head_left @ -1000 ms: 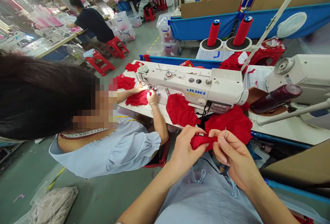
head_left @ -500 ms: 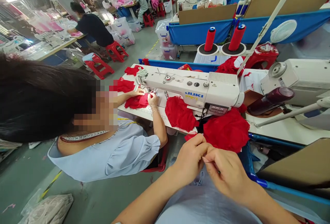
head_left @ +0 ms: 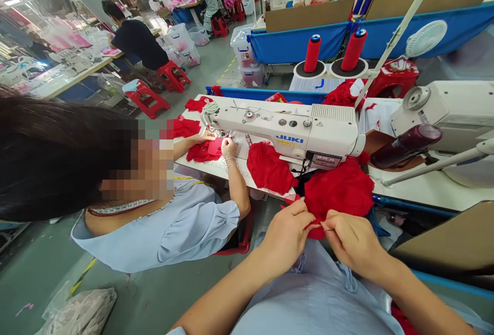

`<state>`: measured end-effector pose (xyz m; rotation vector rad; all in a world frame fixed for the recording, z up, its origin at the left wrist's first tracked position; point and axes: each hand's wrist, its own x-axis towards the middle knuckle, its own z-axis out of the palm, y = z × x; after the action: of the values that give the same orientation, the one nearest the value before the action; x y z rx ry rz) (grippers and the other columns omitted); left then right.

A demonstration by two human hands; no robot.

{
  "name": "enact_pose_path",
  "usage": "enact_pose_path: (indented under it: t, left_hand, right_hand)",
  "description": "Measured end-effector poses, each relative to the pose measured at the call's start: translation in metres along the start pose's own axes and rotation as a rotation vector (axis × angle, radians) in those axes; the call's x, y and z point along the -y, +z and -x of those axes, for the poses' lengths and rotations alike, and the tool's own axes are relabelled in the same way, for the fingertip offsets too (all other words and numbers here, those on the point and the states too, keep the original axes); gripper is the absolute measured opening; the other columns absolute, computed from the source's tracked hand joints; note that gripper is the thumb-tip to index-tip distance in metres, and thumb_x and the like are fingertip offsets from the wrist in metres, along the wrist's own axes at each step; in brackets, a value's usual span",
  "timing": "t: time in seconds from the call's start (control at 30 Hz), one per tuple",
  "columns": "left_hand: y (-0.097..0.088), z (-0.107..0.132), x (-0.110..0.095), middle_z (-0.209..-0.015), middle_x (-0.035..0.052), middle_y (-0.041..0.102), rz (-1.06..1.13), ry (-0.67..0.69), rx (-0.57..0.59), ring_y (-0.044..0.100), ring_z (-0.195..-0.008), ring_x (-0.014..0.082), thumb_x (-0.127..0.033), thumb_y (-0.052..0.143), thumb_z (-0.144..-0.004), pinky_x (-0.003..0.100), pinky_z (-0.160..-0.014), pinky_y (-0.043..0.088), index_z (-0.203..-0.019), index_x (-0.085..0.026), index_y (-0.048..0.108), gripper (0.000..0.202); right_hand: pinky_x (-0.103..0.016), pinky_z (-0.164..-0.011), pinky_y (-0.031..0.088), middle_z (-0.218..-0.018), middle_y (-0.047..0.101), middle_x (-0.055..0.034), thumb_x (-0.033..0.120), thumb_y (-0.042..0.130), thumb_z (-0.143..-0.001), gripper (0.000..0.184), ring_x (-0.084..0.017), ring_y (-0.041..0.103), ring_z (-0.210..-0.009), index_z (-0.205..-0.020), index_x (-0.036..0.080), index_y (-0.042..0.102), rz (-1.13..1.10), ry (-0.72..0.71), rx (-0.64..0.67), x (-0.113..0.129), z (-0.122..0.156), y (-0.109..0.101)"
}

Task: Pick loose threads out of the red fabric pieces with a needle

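Observation:
My left hand (head_left: 287, 234) and my right hand (head_left: 353, 242) are close together over my lap, both pinched shut on a small piece of red fabric (head_left: 313, 229). A thin strip of it runs between the fingertips. Just beyond them a bigger heap of red fabric (head_left: 339, 191) hangs off the table edge. Whether the right fingers also hold a small tool is unclear.
A white JUKI sewing machine (head_left: 293, 129) stands on the white table (head_left: 424, 191), where a person in a light blue top guides red cloth (head_left: 204, 151). Another red piece (head_left: 268, 168) lies by it. Two red thread cones (head_left: 312, 53) stand behind. Red stools (head_left: 146, 97) and other workers fill the aisle.
My hands dropped from holding the red piece up toward my lap, came together, then moved slightly apart, drawing a thin red strip between them. The view shifted a little.

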<state>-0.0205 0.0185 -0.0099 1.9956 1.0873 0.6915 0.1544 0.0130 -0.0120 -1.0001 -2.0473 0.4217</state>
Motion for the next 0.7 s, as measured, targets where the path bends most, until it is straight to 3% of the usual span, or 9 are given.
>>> enact_pose_path:
  t: [0.13,0.33,0.53,0.7]
  left_hand:
    - [0.001,-0.002,0.002,-0.072,0.0010,0.051,0.140,-0.073,0.013,0.047,-0.066,0.0118,-0.016,0.052,-0.091,0.023,-0.060,0.038,-0.067,-0.014,0.062,0.026]
    - [-0.007,-0.009,-0.004,-0.078,0.0008,0.053,0.207,-0.153,-0.009,0.052,-0.076,0.0146,-0.021,0.065,-0.085,0.025,-0.069,0.042,-0.085,-0.017,0.071,0.007]
    - [0.006,-0.005,-0.003,-0.071,-0.0024,0.043,0.179,-0.048,0.053,0.043,-0.065,0.0111,-0.013,0.055,-0.086,0.023,-0.059,0.034,-0.070,-0.016,0.065,0.019]
    - [0.012,-0.005,-0.001,-0.075,-0.0014,0.047,0.133,-0.060,0.079,0.047,-0.068,0.0121,-0.011,0.053,-0.085,0.024,-0.062,0.038,-0.076,-0.016,0.064,0.015]
  right_hand:
    - [-0.025,-0.045,0.027,-0.055,0.050,0.0026,0.010,0.048,-0.087,0.021,-0.012,0.042,-0.046,-0.070,0.023,0.047,0.047,-0.047,-0.021,-0.009,0.003,-0.001]
    - [-0.021,-0.044,0.033,-0.058,0.047,0.0060,0.010,0.045,-0.091,0.017,-0.009,0.041,-0.043,-0.082,0.024,0.043,0.002,0.016,-0.031,0.007,-0.007,-0.004]
    - [-0.021,-0.046,0.035,-0.060,0.046,0.0063,0.011,0.047,-0.090,0.019,-0.010,0.045,-0.048,-0.080,0.025,0.039,-0.137,0.004,0.066,0.032,-0.007,-0.002]
    - [-0.020,-0.051,0.040,-0.062,0.047,0.0056,0.014,0.044,-0.093,0.020,-0.009,0.046,-0.053,-0.078,0.024,0.037,-0.197,0.098,0.129,0.051,-0.006,0.002]
